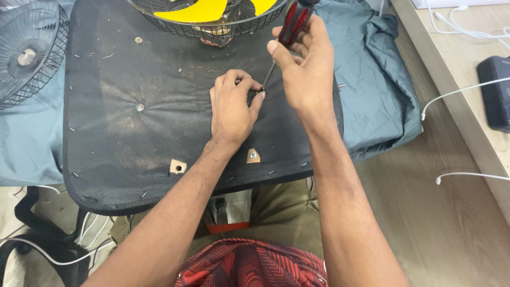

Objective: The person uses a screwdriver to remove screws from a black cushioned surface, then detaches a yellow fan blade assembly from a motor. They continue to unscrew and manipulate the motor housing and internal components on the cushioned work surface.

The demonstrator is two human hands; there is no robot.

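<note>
Screwdriver handle [294, 22]: red and black. Pad [159, 106] beneath hands: black. Fan blades [196, 10] above: yellow. Cloth [372, 69]: grey-blue.

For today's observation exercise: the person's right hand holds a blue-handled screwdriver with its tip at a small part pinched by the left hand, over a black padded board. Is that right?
Not quite. The head view shows the screwdriver handle is red and black, not blue. The rest stands: the right hand holds it, tip at the small part pinched by the left hand, over the black padded board.
</note>
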